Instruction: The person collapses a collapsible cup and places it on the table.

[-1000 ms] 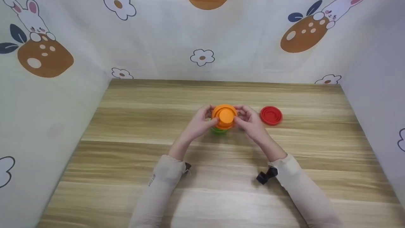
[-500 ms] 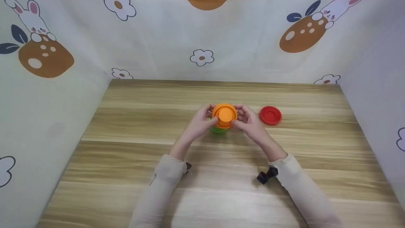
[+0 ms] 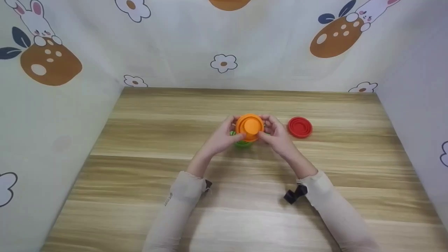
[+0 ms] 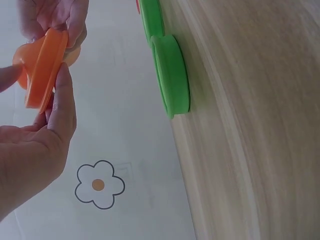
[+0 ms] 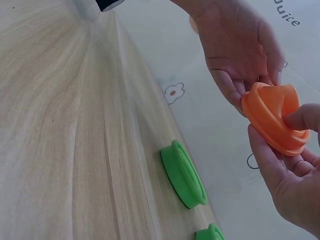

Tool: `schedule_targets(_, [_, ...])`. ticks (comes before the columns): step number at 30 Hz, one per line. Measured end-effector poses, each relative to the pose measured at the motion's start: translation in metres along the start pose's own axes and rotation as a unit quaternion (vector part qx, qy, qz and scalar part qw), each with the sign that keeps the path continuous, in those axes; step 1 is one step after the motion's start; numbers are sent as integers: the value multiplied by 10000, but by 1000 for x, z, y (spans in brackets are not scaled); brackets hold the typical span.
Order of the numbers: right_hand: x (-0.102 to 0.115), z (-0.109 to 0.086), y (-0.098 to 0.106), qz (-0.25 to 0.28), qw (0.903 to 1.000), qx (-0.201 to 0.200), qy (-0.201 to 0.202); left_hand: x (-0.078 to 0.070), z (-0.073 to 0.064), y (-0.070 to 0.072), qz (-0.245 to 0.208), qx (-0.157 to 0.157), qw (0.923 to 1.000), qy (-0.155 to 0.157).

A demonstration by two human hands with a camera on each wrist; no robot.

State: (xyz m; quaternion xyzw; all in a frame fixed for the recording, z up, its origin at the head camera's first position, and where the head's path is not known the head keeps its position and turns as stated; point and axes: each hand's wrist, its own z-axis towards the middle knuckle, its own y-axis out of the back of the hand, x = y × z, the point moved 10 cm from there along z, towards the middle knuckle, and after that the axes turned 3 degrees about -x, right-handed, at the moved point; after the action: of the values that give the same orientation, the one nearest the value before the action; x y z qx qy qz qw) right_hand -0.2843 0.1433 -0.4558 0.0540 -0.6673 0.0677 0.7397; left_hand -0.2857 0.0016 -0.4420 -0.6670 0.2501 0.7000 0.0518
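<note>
Both hands hold an orange collapsible silicone cup [image 3: 251, 126] above the table, its narrow round base bulging toward the head camera. My left hand [image 3: 222, 136] grips its left side, with the thumb on the near face and fingers behind the rim. On the opposite side my right hand [image 3: 280, 134] pinches it the same way. The right wrist view shows the orange cup [image 5: 275, 117] tilted, its middle partly pushed out. Below the hands lies a flattened green ringed piece [image 3: 242, 144], mostly hidden from above; the left wrist view shows two green pieces [image 4: 172, 75] on the table.
To the right of the hands, a flat red ringed piece [image 3: 300, 127] lies on the wooden table [image 3: 140, 196]. A patterned cloth [image 3: 175, 45] walls the back and both sides. A black wrist device [image 3: 295, 193] hangs at the right cuff.
The orange cup has shifted very slightly up and right between the hands. Both thumbs have changed place a little on it. The red piece stays where it lay.
</note>
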Motion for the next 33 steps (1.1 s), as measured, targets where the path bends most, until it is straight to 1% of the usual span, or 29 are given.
schedule_targets(7, [-2,1,0,10,10000,-21,23,4,2,0,-106,-103,9997,179])
schedule_targets(14, [-5,2,0,-139,9999,-32,45,5,3,1,-1,-191,9996,231])
schedule_targets(17, [-6,1,-1,-85,10000,3,-34,6,3,1,90,-245,9993,286])
schedule_targets(20, [-7,0,-3,65,9998,109,-170,5,3,2,193,-323,9989,269])
schedule_targets(22, [-8,-1,-4,71,9995,189,-248,5,3,3,248,-370,9987,242])
schedule_targets(24, [-8,-2,-6,6,9992,307,-263,5,3,4,299,-432,9984,218])
schedule_targets(28, [-5,-2,-9,-329,9985,429,-110,6,3,6,389,-518,9976,257])
schedule_targets(33, [-3,-1,-10,-530,9979,367,-28,7,2,6,435,-576,9970,292])
